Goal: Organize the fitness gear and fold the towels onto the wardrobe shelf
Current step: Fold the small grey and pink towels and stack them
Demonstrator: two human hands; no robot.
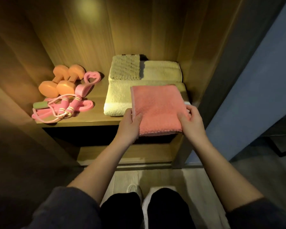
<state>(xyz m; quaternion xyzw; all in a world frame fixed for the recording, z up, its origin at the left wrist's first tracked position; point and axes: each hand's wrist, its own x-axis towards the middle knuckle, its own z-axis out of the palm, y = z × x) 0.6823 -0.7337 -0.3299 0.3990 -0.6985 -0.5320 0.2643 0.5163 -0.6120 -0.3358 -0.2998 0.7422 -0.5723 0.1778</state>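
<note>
A folded pink towel [157,108] lies over the front right of the wardrobe shelf [96,103], its near end past the shelf edge. My left hand [130,123] grips its left edge and my right hand [191,121] grips its right near corner. Under it lies a folded cream towel [117,98]. Behind are a grey-beige folded towel [125,67] and a pale yellow one [161,70]. On the shelf's left stand two orange dumbbells [61,81], a pink resistance band [87,83] and a pink jump rope [63,108].
Wooden wardrobe walls close in the shelf on the left, back and right. A dark gap and a lower shelf [125,152] sit beneath. A blue-grey door or panel [254,96] stands to the right. My legs and white shoes [144,200] are on the pale floor.
</note>
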